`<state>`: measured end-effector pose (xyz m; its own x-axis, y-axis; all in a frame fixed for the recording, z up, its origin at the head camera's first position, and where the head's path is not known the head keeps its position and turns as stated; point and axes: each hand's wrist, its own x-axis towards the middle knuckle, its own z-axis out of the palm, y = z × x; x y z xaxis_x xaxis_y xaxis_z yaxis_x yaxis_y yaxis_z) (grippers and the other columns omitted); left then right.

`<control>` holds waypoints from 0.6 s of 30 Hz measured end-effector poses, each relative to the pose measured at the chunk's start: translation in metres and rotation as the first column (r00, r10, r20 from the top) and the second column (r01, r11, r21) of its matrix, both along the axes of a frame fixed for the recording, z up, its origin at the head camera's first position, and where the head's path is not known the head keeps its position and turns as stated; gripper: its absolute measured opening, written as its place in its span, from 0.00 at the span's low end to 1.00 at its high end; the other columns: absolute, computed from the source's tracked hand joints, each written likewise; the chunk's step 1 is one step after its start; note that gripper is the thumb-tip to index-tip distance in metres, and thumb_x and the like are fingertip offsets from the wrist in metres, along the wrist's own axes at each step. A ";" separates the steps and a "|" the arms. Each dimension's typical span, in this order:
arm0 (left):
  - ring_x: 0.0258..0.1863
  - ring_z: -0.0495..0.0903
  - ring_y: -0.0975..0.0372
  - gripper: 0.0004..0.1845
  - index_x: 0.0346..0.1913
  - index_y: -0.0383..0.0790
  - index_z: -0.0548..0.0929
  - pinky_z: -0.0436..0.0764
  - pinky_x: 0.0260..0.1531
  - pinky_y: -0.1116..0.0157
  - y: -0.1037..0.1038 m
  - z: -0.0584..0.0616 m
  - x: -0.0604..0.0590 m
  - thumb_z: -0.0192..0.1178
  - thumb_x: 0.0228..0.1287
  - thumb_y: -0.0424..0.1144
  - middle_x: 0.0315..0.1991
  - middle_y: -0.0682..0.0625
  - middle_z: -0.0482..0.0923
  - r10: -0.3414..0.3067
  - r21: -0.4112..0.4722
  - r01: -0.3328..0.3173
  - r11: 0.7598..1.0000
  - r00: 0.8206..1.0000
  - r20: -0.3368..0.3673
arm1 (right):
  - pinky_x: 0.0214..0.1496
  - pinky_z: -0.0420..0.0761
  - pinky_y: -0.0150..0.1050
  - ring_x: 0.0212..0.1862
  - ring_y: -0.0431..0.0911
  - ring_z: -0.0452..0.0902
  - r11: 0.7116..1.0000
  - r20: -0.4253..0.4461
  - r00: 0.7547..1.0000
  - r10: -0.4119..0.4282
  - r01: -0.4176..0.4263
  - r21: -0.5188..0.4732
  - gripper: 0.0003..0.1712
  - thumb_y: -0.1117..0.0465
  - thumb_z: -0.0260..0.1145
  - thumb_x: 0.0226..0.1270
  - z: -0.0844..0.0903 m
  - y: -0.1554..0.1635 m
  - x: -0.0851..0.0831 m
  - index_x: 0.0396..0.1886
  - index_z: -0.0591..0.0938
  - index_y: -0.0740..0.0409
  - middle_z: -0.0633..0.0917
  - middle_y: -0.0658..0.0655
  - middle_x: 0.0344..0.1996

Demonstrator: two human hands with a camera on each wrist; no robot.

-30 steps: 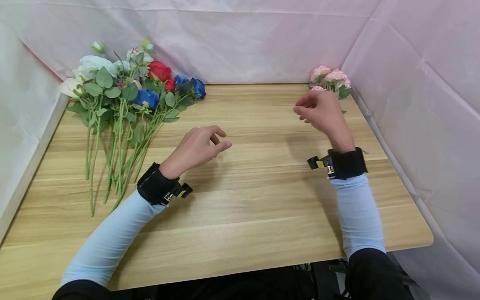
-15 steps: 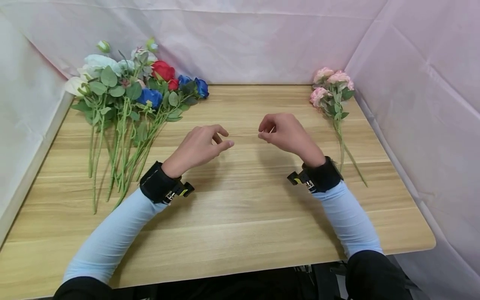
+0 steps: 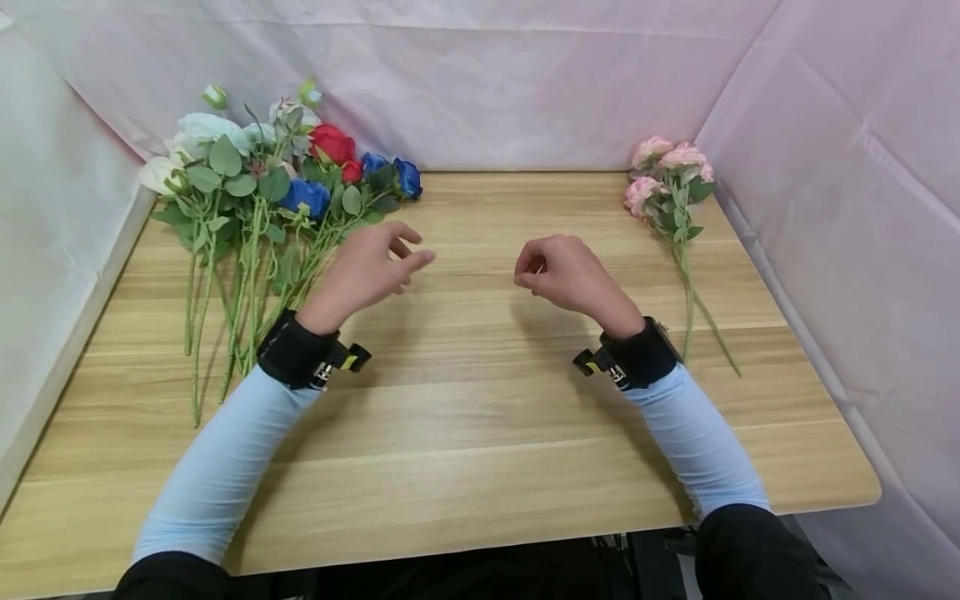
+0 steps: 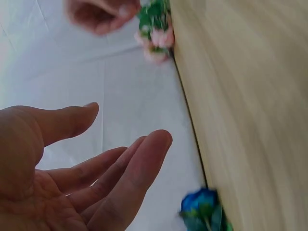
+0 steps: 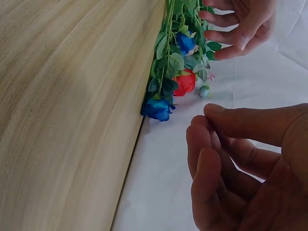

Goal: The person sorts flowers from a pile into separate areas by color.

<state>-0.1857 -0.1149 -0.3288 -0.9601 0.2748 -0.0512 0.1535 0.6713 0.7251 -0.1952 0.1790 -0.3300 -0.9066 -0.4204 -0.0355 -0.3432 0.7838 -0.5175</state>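
Note:
My left hand (image 3: pixel 363 268) hovers over the table beside the left flower pile, fingers relaxed and thumb apart, holding nothing. In the left wrist view its thumb and fingers (image 4: pixel 144 168) are spread. Over the middle right, my right hand (image 3: pixel 573 279) is empty, its fingers loosely curled with thumb near the forefinger. The pile holds a red rose (image 3: pixel 332 143), a blue rose (image 3: pixel 306 197), pale blue blooms (image 3: pixel 208 132) and a white flower (image 3: pixel 159 175), with long green stems partly hidden by my left arm. Pink flowers (image 3: pixel 643 193) lie at the back right, their green stems (image 3: pixel 690 287) crossing.
The wooden table (image 3: pixel 480 467) has pale cloth (image 3: pixel 517 92) hanging behind it and along both sides. Its rounded front right corner shows beyond my right arm. Black wrist straps with small cameras sit on both forearms.
My right hand has moved left and toward me, away from the pink flowers, uncovering their stems. My left hand has shifted left toward the flower pile.

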 end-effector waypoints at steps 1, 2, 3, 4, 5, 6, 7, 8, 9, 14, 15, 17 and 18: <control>0.33 0.91 0.51 0.27 0.66 0.36 0.78 0.88 0.31 0.60 -0.007 0.001 -0.002 0.61 0.75 0.53 0.50 0.37 0.87 0.019 0.003 -0.019 1.000 1.000 -0.006 | 0.38 0.77 0.40 0.28 0.45 0.84 1.000 0.003 1.000 -0.001 0.001 -0.001 0.03 0.60 0.71 0.70 0.000 -0.001 0.000 0.37 0.88 0.54 0.91 0.59 0.32; 0.33 0.91 0.51 0.27 0.66 0.35 0.78 0.88 0.31 0.60 -0.015 0.002 -0.005 0.61 0.75 0.52 0.51 0.36 0.86 0.041 0.004 -0.041 0.999 0.999 -0.014 | 0.38 0.77 0.40 0.28 0.45 0.84 1.000 0.007 1.000 0.000 0.000 -0.001 0.03 0.60 0.70 0.70 0.000 -0.001 0.000 0.37 0.88 0.54 0.91 0.59 0.32; 0.33 0.91 0.52 0.27 0.65 0.35 0.78 0.88 0.31 0.60 -0.022 0.004 -0.006 0.61 0.75 0.52 0.51 0.35 0.86 0.064 0.005 -0.064 0.998 0.998 -0.028 | 0.38 0.77 0.40 0.28 0.45 0.84 1.000 0.008 1.000 -0.001 0.001 0.000 0.03 0.60 0.70 0.70 0.000 -0.001 0.000 0.37 0.88 0.54 0.91 0.59 0.32; 0.32 0.91 0.53 0.27 0.65 0.34 0.79 0.88 0.30 0.61 -0.029 0.005 -0.008 0.61 0.75 0.51 0.50 0.34 0.86 0.087 0.005 -0.087 0.996 0.995 -0.042 | 0.37 0.77 0.40 0.28 0.45 0.84 1.000 0.010 1.000 -0.003 0.003 0.004 0.03 0.60 0.70 0.70 -0.001 -0.001 0.000 0.37 0.88 0.54 0.91 0.58 0.32; 0.31 0.91 0.53 0.27 0.65 0.33 0.79 0.88 0.29 0.61 -0.036 0.007 -0.011 0.61 0.76 0.51 0.50 0.33 0.87 0.111 -0.002 -0.111 0.994 0.992 -0.055 | 0.37 0.77 0.40 0.28 0.45 0.84 1.000 0.011 1.000 -0.006 0.006 0.007 0.03 0.60 0.70 0.70 -0.001 -0.002 0.000 0.37 0.89 0.54 0.91 0.58 0.32; 0.31 0.91 0.53 0.27 0.65 0.33 0.79 0.87 0.28 0.62 -0.043 0.008 -0.012 0.61 0.76 0.51 0.50 0.33 0.87 0.135 -0.012 -0.136 0.991 0.988 -0.073 | 0.37 0.77 0.40 0.28 0.44 0.84 1.000 0.012 1.000 -0.009 0.009 0.010 0.03 0.60 0.70 0.70 -0.001 -0.002 0.001 0.36 0.89 0.54 0.91 0.57 0.32; 0.30 0.90 0.54 0.27 0.65 0.33 0.80 0.86 0.29 0.63 -0.050 0.009 -0.014 0.61 0.76 0.51 0.48 0.33 0.87 0.162 -0.024 -0.165 0.986 0.982 -0.099 | 0.37 0.77 0.40 0.29 0.44 0.84 1.000 0.012 1.000 -0.013 0.012 0.014 0.03 0.60 0.70 0.70 -0.002 -0.001 0.001 0.36 0.89 0.54 0.91 0.56 0.31; 0.29 0.89 0.55 0.28 0.65 0.33 0.80 0.85 0.31 0.62 -0.057 0.011 -0.015 0.61 0.75 0.52 0.48 0.33 0.87 0.193 -0.045 -0.200 0.979 0.974 -0.122 | 0.37 0.77 0.40 0.29 0.44 0.84 1.000 0.010 1.000 -0.015 0.015 0.019 0.03 0.60 0.70 0.70 -0.002 -0.001 0.001 0.36 0.89 0.54 0.90 0.55 0.31; 0.28 0.88 0.56 0.28 0.64 0.34 0.81 0.84 0.31 0.62 -0.064 0.012 -0.017 0.61 0.75 0.53 0.47 0.33 0.88 0.222 -0.060 -0.233 0.971 0.964 -0.145 | 0.37 0.77 0.39 0.29 0.44 0.85 1.000 0.009 1.000 -0.018 0.018 0.022 0.03 0.60 0.70 0.70 -0.002 -0.001 0.001 0.36 0.89 0.54 0.90 0.55 0.31; 0.20 0.82 0.72 0.32 0.67 0.34 0.79 0.81 0.33 0.67 -0.102 0.019 -0.025 0.59 0.75 0.57 0.53 0.31 0.86 0.356 -0.086 -0.370 0.925 0.924 -0.142 | 0.35 0.77 0.39 0.29 0.44 0.85 1.000 0.007 1.000 -0.016 0.016 0.026 0.04 0.60 0.70 0.70 -0.003 -0.001 0.002 0.35 0.89 0.54 0.90 0.55 0.31; 0.18 0.82 0.73 0.32 0.68 0.34 0.78 0.81 0.30 0.69 -0.111 0.021 -0.025 0.59 0.75 0.57 0.54 0.31 0.85 0.380 -0.070 -0.389 0.919 0.917 -0.118 | 0.35 0.77 0.39 0.29 0.44 0.85 1.000 0.008 1.000 -0.013 0.013 0.024 0.04 0.60 0.70 0.70 -0.003 -0.001 0.002 0.35 0.89 0.54 0.91 0.56 0.32; 0.18 0.82 0.76 0.34 0.70 0.34 0.76 0.82 0.26 0.74 -0.127 0.023 -0.026 0.59 0.74 0.57 0.57 0.32 0.84 0.426 -0.038 -0.430 0.902 0.902 -0.074 | 0.35 0.76 0.39 0.29 0.44 0.85 1.000 0.008 1.000 -0.008 0.008 0.023 0.04 0.60 0.70 0.70 -0.003 -0.002 0.001 0.35 0.89 0.54 0.91 0.56 0.32; 0.18 0.82 0.77 0.34 0.71 0.34 0.75 0.82 0.23 0.74 -0.135 0.024 -0.025 0.60 0.74 0.57 0.53 0.35 0.87 0.449 -0.014 -0.450 0.893 0.892 -0.048 | 0.34 0.76 0.39 0.29 0.44 0.85 1.000 0.009 1.000 -0.005 0.005 0.022 0.04 0.60 0.70 0.70 -0.004 -0.002 0.001 0.36 0.89 0.54 0.91 0.57 0.32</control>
<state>-0.2112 -0.2495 -0.3052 -0.9822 -0.1877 -0.0089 -0.1389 0.6932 0.7072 -0.1943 0.1770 -0.3336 -0.9084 -0.4147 -0.0525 -0.3347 0.7969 -0.5030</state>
